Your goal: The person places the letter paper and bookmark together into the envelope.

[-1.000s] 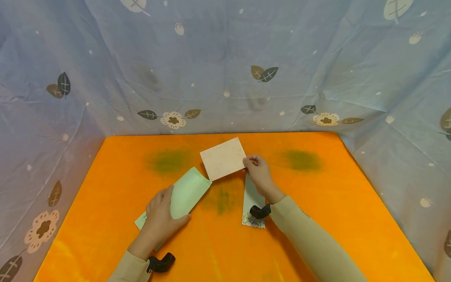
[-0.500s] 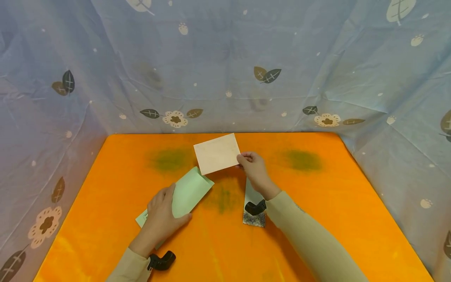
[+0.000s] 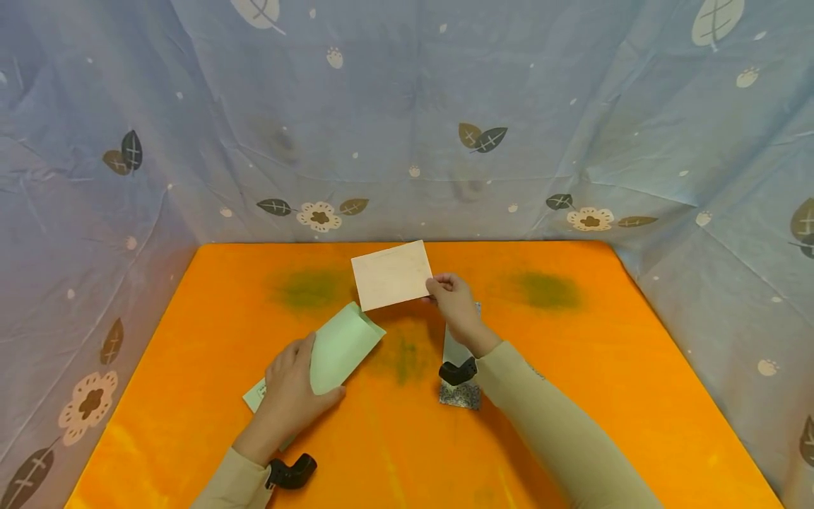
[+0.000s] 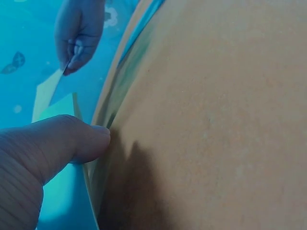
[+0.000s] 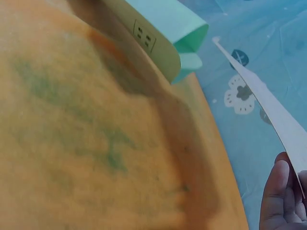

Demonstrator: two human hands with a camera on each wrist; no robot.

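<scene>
the right hand [image 3: 453, 300] pinches a cream card [image 3: 391, 275] by its right edge between thumb and fingertips, lifted off the orange table [image 3: 604, 367] and tilted toward the camera. the left hand [image 3: 289, 396] grasps a pale green envelope [image 3: 340, 346], thumb across its front and fingers under it, with the open mouth pointing up and right, toward the card. the card's lower left corner hangs just above that mouth, near it but apart. a narrow strip with a patterned end [image 3: 459, 392] lies on the table beneath the right forearm.

judging from how the two pieces face each other, the step in hand looks like sliding the card into the envelope. doing it well would likely call for the left thumb to bow the envelope so its mouth gapes, the card turned so one edge lines up with the opening, and one corner entered first. the pinch should stay near the trailing edge so the fingers don't block the way in.
</scene>
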